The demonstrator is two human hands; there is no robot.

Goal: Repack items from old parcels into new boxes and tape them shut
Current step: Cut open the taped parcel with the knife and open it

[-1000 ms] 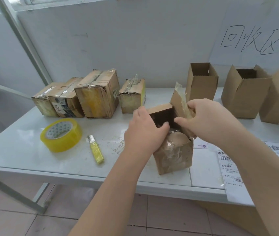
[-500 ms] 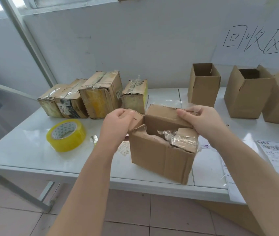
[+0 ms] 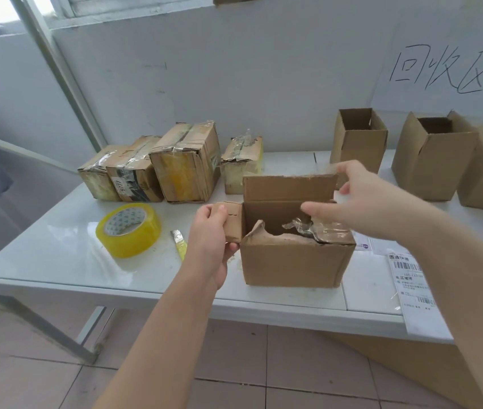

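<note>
White tabletop in front of me, wall behind with the empty new boxes lined up to the right. A second earlier the old parcel had been standing on end between my hands; by now it lay on its long side near the table's front edge, mouth up. The back flap, folded over the opening half a second before, stood upright. My left hand gripped the short side flap, bending it outward. My right hand had let go and hung open over the box, fingers spread by the back flap's corner (touching it or not, I couldn't tell). Torn tape sagged across the mouth, and I couldn't see the contents beneath it. I judged the parcel open enough to reach in next.
</note>
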